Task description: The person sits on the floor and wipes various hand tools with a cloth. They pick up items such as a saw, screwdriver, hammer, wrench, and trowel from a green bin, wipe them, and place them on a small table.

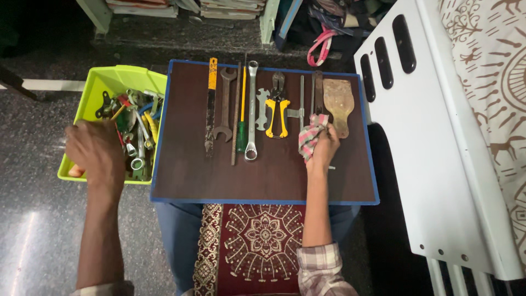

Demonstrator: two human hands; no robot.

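1. Brown laminate with a blue rim forms the board (263,183) across our lap; it serves as a flat bench on which tools lie side by side, handles toward us.
2. Our right hand (323,147) is closed around a checked cloth (310,137), bunched into a pad and pressed at the lower end of a dark file (317,90). The fingers wrap the fabric, so it stays gathered.
3. Our left hand (96,151) reaches into the lime-green plastic bin (104,82) beside the board; its fingers are hidden from view, so we cannot tell whether they grip anything among the jumbled spanners (137,137).
4. Along the row, from the left: a rusted blade with a yellow tip (210,107), an open-end wrench (224,104), a green-handled screwdriver (241,131), a bright ring spanner (251,112), yellow-handled cutters (277,112) and a worn flat scraper (338,104).
5. Steel surfaces vary from polished to pitted.
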